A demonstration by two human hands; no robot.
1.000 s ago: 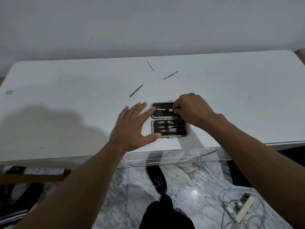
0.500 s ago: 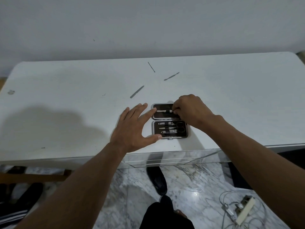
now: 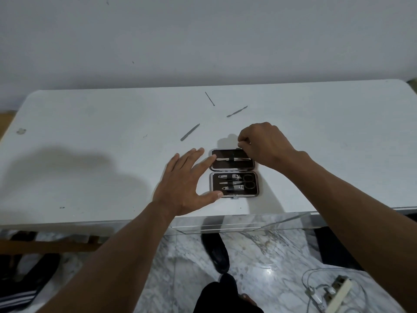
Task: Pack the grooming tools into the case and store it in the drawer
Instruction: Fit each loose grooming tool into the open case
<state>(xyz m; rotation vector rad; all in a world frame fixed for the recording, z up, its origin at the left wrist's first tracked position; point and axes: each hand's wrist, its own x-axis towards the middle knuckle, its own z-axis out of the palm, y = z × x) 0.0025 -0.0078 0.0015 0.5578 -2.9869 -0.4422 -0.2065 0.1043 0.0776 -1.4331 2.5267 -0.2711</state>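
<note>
Case [image 3: 233,172] lies open near the front edge of the table [image 3: 90,132]. Left hand [image 3: 185,179] spread flat, bracing its left side. Right hand [image 3: 264,143] curled, fingertips pinched at the lid's far rim; can't tell if it holds anything. Risk: closing early leaves three loose tools [image 3: 190,132] [image 3: 237,111] [image 3: 209,98] behind; a nudge could push the case off the edge. Nothing blocks the reach.

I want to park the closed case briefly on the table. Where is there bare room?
The widest bare patches are the table top right of the right hand, and the left part beyond the left hand. It is crowded behind the open case, where three loose tools lie: the file, the pusher and the thin pick.
</note>
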